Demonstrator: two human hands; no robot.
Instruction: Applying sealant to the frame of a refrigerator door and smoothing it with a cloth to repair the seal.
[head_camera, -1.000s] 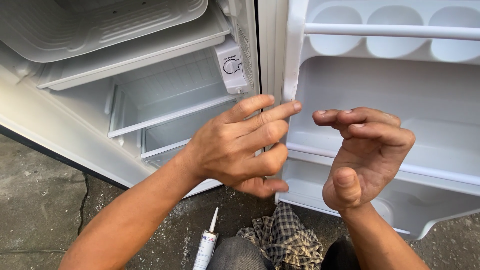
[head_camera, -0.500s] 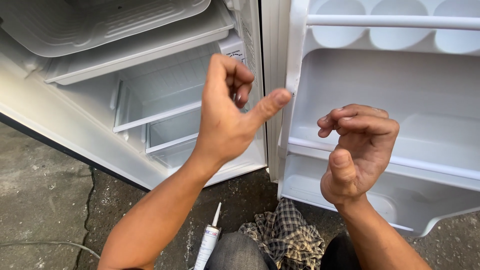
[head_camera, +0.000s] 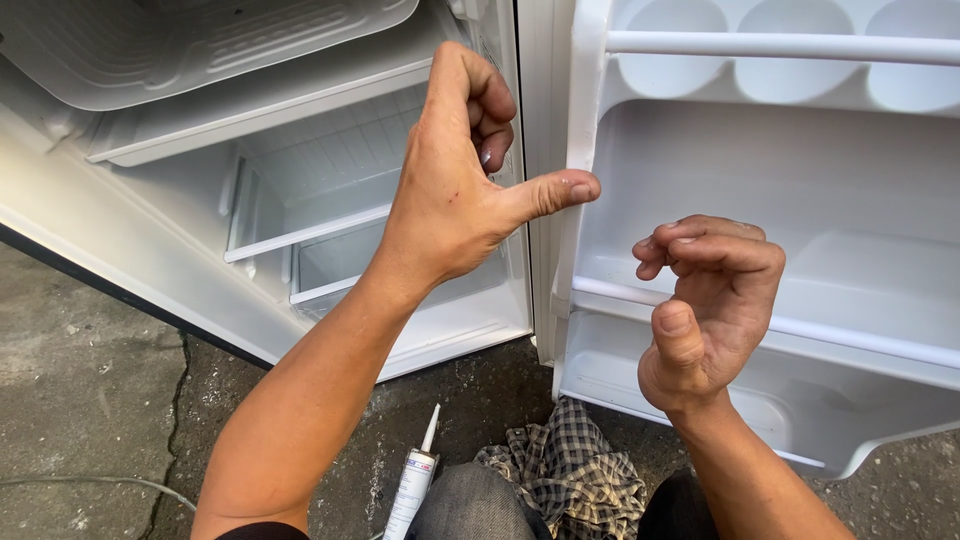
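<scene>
Lying nearest on the cracked grey concrete ground (head_camera: 90, 400), a white sealant tube with a tapered nozzle (head_camera: 414, 486) points its long axis up and slightly right toward the fridge, beside a crumpled checked cloth (head_camera: 562, 470). Above, the right hand (head_camera: 706, 305) hovers empty, fingers curled loosely inward, before the white moulded door shelf (head_camera: 800, 330). The left hand (head_camera: 455, 185) holds nothing either; its fingers fold and its thumb stretches sideways to press the white door gasket edge (head_camera: 580, 120), which runs vertically. Beyond gapes the small white open fridge interior (head_camera: 300, 200), likely opened for access to the seal
</scene>
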